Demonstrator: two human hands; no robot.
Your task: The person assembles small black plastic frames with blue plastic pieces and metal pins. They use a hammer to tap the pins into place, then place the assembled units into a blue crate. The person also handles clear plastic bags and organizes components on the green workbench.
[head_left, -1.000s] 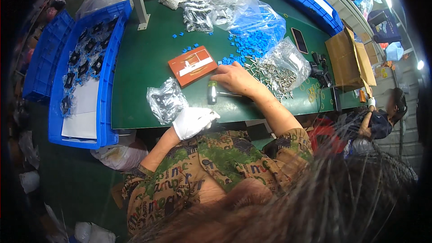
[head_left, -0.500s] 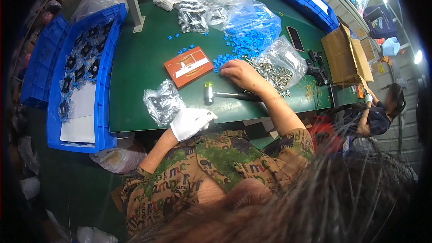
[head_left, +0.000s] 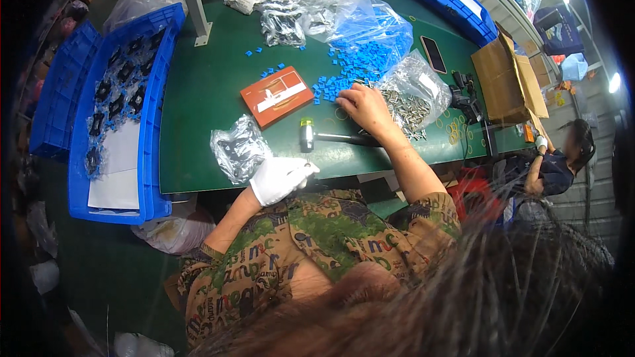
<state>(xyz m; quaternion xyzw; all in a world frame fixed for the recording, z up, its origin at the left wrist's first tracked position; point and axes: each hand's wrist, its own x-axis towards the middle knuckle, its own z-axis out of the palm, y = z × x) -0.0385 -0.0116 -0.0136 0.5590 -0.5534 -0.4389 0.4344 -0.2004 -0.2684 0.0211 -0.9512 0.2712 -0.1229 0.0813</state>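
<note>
My left hand [head_left: 281, 180], in a white glove, is closed at the table's front edge. Its thumb and forefinger pinch a small metal-looking piece, too small to name. Just beyond those fingers lies a hammer [head_left: 307, 135] with a yellow-green cap on its head and a dark handle pointing right. My bare right hand [head_left: 364, 110] rests with curled fingers between the loose blue plastic clips [head_left: 347, 69] and the heap of silvery metal pins [head_left: 411, 112]. What its fingertips hold, if anything, is hidden. A reddish-brown box [head_left: 276, 97] lies left of it.
Bagged black parts [head_left: 238, 149] lie near my left hand. A blue crate [head_left: 149, 125] of bagged parts stands at the left. Toward the right are a phone [head_left: 433, 55], yellow rings [head_left: 456, 133], a cardboard box [head_left: 506, 82] and a gloved co-worker [head_left: 552, 165].
My right hand has shifted slightly right, from the blue clips toward the metal pins, and its fingers have drawn in. My left hand and the hammer stay in place.
</note>
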